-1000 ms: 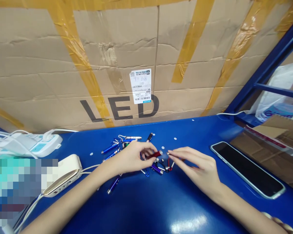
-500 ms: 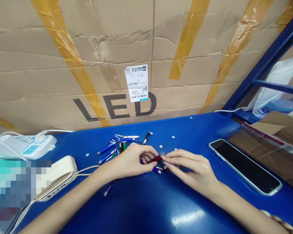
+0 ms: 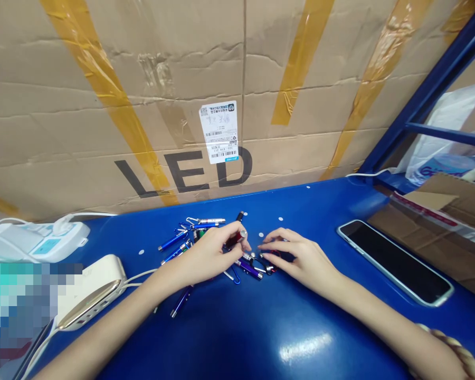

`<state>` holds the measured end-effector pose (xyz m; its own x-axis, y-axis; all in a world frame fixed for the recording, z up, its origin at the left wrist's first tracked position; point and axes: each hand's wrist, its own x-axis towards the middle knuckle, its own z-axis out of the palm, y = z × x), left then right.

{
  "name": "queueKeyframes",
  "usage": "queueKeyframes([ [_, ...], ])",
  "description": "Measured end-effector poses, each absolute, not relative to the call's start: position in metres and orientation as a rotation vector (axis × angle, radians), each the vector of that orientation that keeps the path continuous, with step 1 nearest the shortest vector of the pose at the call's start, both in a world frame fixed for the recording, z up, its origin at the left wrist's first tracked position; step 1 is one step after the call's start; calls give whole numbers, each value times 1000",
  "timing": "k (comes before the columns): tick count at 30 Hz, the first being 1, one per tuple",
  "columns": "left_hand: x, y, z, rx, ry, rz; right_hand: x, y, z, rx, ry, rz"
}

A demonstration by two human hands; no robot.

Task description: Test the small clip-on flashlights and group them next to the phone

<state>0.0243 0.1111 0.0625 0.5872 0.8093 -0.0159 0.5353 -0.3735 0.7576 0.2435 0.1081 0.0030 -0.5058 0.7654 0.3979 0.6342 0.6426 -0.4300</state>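
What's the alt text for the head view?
The left hand grips a dark red keychain flashlight above a pile of similar flashlights on a blue table; the right hand rests at the pile's edge. A phone lies right; behind stands a cardboard box printed LED.

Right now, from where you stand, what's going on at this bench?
A person is working bare-handed at a blue table. Their left hand holds a dark red keychain flashlight above a pile of small keychain flashlights, mostly blue and purple. Their right hand is open, fingertips at the pile's right edge. A smartphone lies screen-up further right.
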Motion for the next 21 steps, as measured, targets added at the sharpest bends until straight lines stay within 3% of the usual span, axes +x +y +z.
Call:
queueKeyframes([
  [10, 26, 107, 55, 2098, 1009, 372, 238, 113, -3, -1087, -2296, 435],
  [21, 31, 101, 46, 2148, 949, 335, 235, 92, 29, -1045, -1834, 471],
])
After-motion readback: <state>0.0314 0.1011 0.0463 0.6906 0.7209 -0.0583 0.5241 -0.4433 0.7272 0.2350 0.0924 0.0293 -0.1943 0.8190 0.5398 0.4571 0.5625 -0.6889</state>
